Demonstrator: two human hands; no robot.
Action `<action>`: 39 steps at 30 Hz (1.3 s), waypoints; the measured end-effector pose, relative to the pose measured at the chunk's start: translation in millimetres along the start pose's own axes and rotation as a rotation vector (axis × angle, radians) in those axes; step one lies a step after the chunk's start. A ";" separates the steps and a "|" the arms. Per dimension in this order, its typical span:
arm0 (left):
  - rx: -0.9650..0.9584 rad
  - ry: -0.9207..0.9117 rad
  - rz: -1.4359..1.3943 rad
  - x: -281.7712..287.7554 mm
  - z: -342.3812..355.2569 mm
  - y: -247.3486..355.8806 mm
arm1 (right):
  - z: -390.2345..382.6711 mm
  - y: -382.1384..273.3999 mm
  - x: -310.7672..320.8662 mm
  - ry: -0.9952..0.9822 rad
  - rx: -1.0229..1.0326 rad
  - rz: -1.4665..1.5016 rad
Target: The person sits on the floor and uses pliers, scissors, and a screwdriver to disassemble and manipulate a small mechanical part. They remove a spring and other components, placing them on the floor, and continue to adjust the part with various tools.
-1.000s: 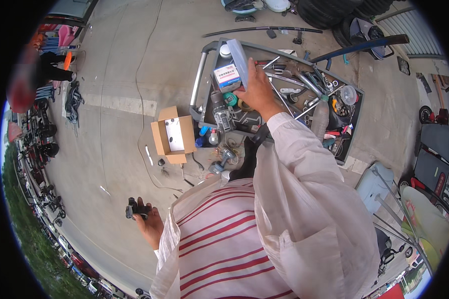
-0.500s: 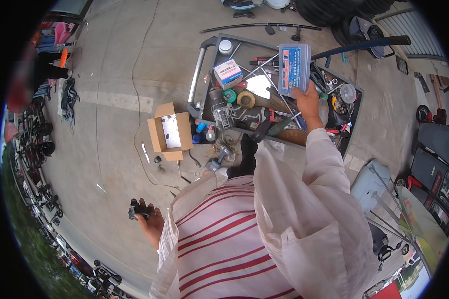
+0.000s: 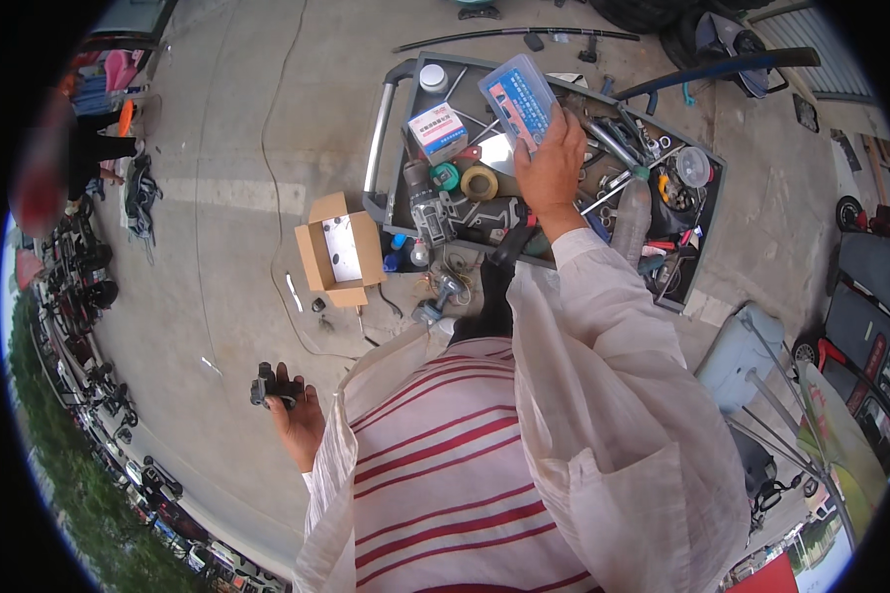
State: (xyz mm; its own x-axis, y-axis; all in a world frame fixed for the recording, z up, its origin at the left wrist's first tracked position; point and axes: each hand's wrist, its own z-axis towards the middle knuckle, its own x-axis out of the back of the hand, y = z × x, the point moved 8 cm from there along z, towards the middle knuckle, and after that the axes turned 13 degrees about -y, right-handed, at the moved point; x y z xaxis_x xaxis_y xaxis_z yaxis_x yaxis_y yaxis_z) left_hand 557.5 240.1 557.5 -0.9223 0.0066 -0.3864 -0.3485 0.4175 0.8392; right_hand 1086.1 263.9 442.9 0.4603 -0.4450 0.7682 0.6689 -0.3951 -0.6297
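Note:
My right hand point(image 3: 552, 170) is closed on the lower end of a flat, clear plastic case point(image 3: 516, 99) with a blue printed card inside. The case is tilted over the far part of the grey tool cart tray point(image 3: 699, 255). Just left of it in the tray are a white box point(image 3: 437, 130), a roll of tan tape point(image 3: 480, 184) and a green tape roll point(image 3: 446, 177). Off to the lower left, away from the cart, my left hand point(image 3: 302, 420) grips a small black device point(image 3: 267, 385), whose exact kind I cannot make out.
An open cardboard box point(image 3: 311, 259) stands on the floor left of the cart. A cordless drill point(image 3: 437, 298) lies near my foot. In the tray are a power tool point(image 3: 427, 203), a plastic bottle point(image 3: 631, 217) and a white jar point(image 3: 432, 78). A person point(image 3: 99, 148) stands far left.
My right hand has carried the plastic case leftward over the tray and tipped it to the left. The bottle at the tray's right now shows more fully. My left hand has hardly moved.

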 end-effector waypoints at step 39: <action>0.096 0.127 0.066 20.3 -24.3 -26.7 | -84.7 -53.7 -91.7 -0.615 0.484 -0.266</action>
State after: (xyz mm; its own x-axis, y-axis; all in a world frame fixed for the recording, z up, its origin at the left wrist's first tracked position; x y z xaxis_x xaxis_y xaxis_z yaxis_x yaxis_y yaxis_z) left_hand 544.0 207.0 536.5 -0.9586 -0.0756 -0.2745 -0.2742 0.5048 0.8186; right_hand 958.4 257.9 396.5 0.3945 0.1896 0.8991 0.9132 0.0274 -0.4065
